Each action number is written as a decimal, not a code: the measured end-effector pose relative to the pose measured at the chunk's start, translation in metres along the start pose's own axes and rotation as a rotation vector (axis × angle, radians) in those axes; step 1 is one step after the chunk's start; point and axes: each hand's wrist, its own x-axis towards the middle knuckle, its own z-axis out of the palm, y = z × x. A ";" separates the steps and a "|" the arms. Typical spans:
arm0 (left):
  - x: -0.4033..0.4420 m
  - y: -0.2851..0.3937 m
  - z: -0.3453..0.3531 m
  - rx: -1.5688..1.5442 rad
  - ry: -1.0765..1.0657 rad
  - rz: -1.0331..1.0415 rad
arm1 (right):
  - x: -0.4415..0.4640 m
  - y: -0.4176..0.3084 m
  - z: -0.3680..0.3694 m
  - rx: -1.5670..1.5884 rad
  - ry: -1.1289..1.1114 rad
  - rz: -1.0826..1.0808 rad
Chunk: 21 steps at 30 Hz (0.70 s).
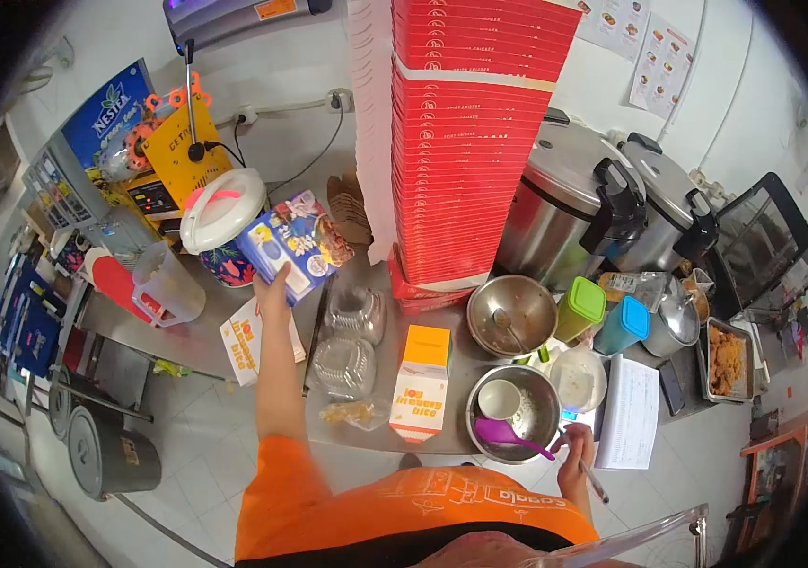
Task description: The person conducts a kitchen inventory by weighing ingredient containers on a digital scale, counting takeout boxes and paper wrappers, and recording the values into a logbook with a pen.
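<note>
My left hand [274,286] reaches forward and grips the lower edge of a blue printed box [298,248], which is tilted beside a white-lidded tub [224,213]. My right hand [574,454] is closed around a thin, grey rod-like handle [598,484]; its far end is hard to make out. Near that hand is a steel bowl [472,437] holding a white cup [499,399] and a purple rice paddle [503,432]. A white and orange carton [421,398] stands between my arms. Another printed carton [237,346] lies by my left forearm.
Clear plastic containers [345,367] sit beside the carton. A tall stack of red boxes [465,142] rises at the back. Two steel cookers [555,213], a second bowl [512,312], lidded tubs [581,308], a notebook [629,417] and a fried-food tray [728,364] are right.
</note>
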 end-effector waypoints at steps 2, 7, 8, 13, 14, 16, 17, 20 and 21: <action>-0.042 0.039 -0.014 -0.109 -0.098 0.016 | 0.017 -0.006 0.001 0.034 -0.180 0.188; -0.153 0.063 -0.036 -0.312 -0.156 -0.232 | 0.062 -0.046 0.046 0.098 -0.458 0.005; -0.163 0.038 -0.051 -0.366 -0.233 -0.288 | 0.073 -0.075 0.054 0.026 -0.509 -0.152; -0.299 0.040 0.013 -0.738 -0.422 -0.734 | 0.094 -0.119 0.084 0.433 -0.684 -0.085; -0.321 0.051 0.030 -0.783 -0.439 -0.799 | 0.095 -0.125 0.085 0.451 -0.698 -0.070; -0.342 0.055 0.046 -0.798 -0.488 -0.868 | 0.099 -0.138 0.080 0.485 -0.732 -0.045; -0.345 0.053 0.051 -0.782 -0.525 -0.878 | 0.098 -0.140 0.077 0.556 -0.739 0.023; -0.348 0.047 0.054 -0.732 -0.610 -0.884 | 0.097 -0.141 0.064 0.690 -0.692 0.047; -0.346 0.045 0.055 -0.714 -0.626 -0.881 | 0.096 -0.143 0.060 0.735 -0.669 0.045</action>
